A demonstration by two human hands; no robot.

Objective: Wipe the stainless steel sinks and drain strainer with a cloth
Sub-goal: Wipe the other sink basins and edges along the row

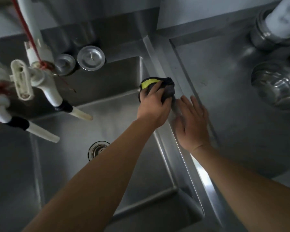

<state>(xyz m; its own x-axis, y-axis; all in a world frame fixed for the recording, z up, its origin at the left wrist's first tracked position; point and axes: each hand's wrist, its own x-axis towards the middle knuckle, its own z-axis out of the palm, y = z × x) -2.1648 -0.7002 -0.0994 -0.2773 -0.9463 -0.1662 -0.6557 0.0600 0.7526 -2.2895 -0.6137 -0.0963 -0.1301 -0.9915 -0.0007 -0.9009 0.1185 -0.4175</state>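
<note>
Left hand [155, 104] presses a dark cloth [166, 89] with a yellow-green patch onto the steel divider rim [179, 158] between the two sinks; fingers curled over the bunched cloth, gripping it. Right hand [192, 124] lies flat on the same rim just beside the left, fingers straight and slightly apart, fingertips nearly touching the cloth's trailing edge.

Beyond the left fingers, on the back ledge: a round drain stopper lid [91, 57] and a smaller metal cup [64, 64] next to it. Left of those, white taps [45, 84] with black collars jut out over the left sink [107, 114]; red string [26, 29] is wrapped around the pipe. Nothing sits between the hands and the rim.

Drain strainer [97, 149] is in the left sink floor, below the left forearm, partly covered by it.

Right sink [233, 97] is shallow; far corner past the right fingertips holds stacked steel bowls [278, 86] and a blurred metal canister [268, 30]. All brushed stainless, dim light, one bright glare strip on the rim near the right wrist.
</note>
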